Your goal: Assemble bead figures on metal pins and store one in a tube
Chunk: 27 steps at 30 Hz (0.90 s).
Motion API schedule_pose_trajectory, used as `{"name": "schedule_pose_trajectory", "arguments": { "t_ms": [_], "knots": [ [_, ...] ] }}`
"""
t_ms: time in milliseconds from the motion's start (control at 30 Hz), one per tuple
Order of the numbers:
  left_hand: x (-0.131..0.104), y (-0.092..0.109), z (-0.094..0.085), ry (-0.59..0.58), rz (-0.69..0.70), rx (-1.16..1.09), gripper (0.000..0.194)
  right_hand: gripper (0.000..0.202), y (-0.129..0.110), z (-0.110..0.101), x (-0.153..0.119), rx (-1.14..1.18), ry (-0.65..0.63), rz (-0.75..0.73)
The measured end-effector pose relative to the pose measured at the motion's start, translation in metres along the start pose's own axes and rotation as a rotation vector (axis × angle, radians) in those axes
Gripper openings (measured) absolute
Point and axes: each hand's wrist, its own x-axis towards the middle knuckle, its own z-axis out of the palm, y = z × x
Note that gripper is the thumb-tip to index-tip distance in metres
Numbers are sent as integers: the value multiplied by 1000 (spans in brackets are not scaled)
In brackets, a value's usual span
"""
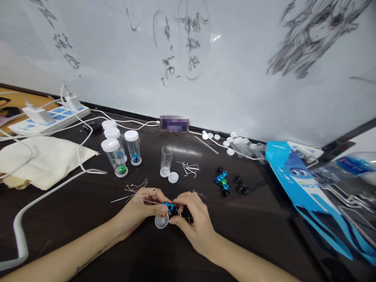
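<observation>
Near the front middle of the dark table, my left hand [151, 204] pinches a small blue metal part [167, 205] between thumb and fingers, and a thin rod runs back across that hand. From the other side, my right hand [195, 217] has its thumb and fingers closed on a black piece [175, 209] that meets the blue part; whether they are joined I cannot tell. A thin bent wire shows by the right fingers. Just below the parts is a small clear cup-like piece [161, 222], partly hidden by my left fingers.
Capped clear tubes [132, 147] with blue or green parts stand at left. An uncapped tube [167, 160], a white cap [173, 177], bent metal pins [188, 168] and thin wires [133, 190] lie ahead. Coloured parts [223, 180], black parts [241, 185] and a blue bag [290, 172] are right.
</observation>
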Motion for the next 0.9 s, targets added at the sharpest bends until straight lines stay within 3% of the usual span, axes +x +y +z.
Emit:
{"name": "schedule_pose_trajectory", "arguments": {
  "t_ms": [100, 267, 400, 533, 733, 900],
  "knots": [
    [0, 0, 0, 8, 2, 10, 18, 36, -3, -2, 0, -2, -45, 35],
    [2, 2, 0, 16, 8, 10, 18, 10, -1, 1, 0, -17, -11, -6],
    [2, 2, 0, 12, 5, -1, 17, 7, 1, 1, 0, 0, 18, -30],
    [2, 2, 1, -11, -15, -5, 18, 23, -1, 0, 0, -5, -33, 26],
    [1, 2, 0, 11, -3, -1, 18, 8, -1, 0, 1, 9, 3, -12],
    [1, 1, -1, -19, -22, -11, 18, 24, 0, 1, 0, 6, -34, 22]
  ]
}}
